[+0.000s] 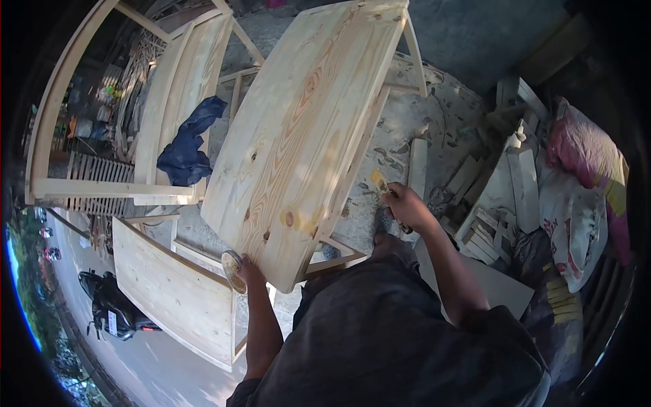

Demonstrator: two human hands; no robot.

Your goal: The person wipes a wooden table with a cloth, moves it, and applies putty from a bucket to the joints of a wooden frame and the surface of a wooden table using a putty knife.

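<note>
Dark shirt nearest, bottom centre. Far left, motorbike on the paving, then small table. Blue cloth drapes over the edge of a bench. Left hand at near-left corner of main table, holding round dish, which sits out past the edge; can't tell if hand touches wood. Main table slants up the middle, yellow smear around a knot toward its near end. Right hand beyond the long right edge, over floor, gripping scraper, blade yellowish, apart from wood. Littered floor leaves moving room between main table and offcuts. Sacks bound far right.
</note>
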